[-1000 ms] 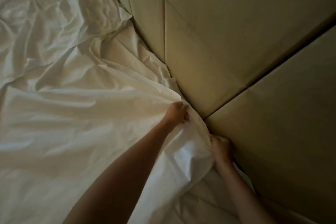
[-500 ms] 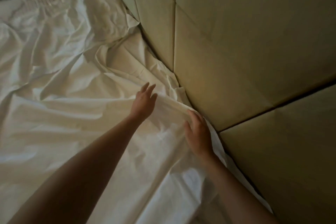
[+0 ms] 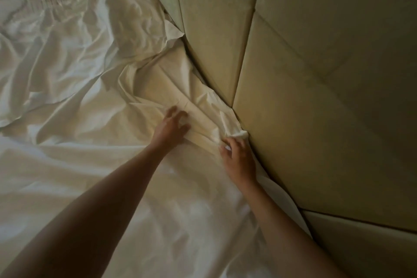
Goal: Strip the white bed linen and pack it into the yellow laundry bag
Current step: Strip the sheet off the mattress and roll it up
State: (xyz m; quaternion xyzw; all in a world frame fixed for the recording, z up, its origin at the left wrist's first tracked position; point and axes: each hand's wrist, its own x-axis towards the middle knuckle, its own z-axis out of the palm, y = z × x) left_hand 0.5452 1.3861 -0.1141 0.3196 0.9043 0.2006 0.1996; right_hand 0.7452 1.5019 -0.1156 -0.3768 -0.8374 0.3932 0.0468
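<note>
White bed linen (image 3: 94, 165) lies rumpled across the bed, bunched where it meets the padded headboard (image 3: 304, 108). Stripping looks barely begun (no yellow bag in sight). Left hand (image 3: 170, 130) rests on a fold, fingers spread and loose; right hand (image 3: 238, 160) curls fingers at the tucked bunch, grasp unclear. Next: clench and pull it free.

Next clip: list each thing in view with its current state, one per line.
white sheet: crumpled, loose on the bed, its edge bunched against the headboard.
left hand: fingers spread, resting on a fold of the sheet.
right hand: fingers curled at the bunched edge; a firm grip cannot be told.
padded headboard: upright, panels intact.
yellow laundry bag: not in view.
</note>
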